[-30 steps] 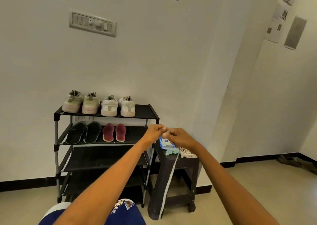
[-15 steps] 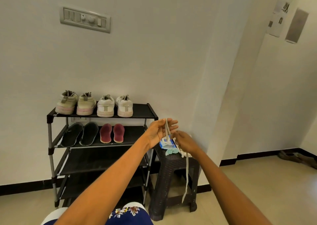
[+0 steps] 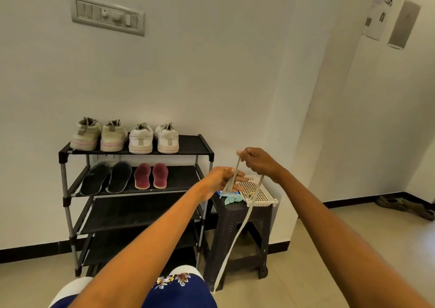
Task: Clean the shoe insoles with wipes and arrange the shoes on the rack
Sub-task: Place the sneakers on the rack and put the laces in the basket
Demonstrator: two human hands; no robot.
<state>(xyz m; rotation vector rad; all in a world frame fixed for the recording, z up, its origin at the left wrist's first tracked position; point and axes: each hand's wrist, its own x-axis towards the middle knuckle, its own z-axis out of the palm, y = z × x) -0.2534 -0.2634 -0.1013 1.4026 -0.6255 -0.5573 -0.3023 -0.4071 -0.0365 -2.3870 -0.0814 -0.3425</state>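
Both hands hold a lace (image 3: 244, 223) above the stool (image 3: 237, 237). Left hand (image 3: 221, 180): grip clamped on wound turns. Right hand (image 3: 256, 163): grip pinches the upper end. The tail hangs to the floor. Shoes (image 3: 141, 139) and insoles (image 3: 118, 177) sit on the rack (image 3: 188, 145). Risk: dangling tail may snag the tray (image 3: 261, 196); a loose pinch unwinds the coil.

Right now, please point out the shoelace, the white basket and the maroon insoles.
shoelace (image 3: 237, 234): head view, on the hanging length.
white basket (image 3: 264, 200): head view, on its front rim.
maroon insoles (image 3: 142, 175): head view, middle of the left insole.
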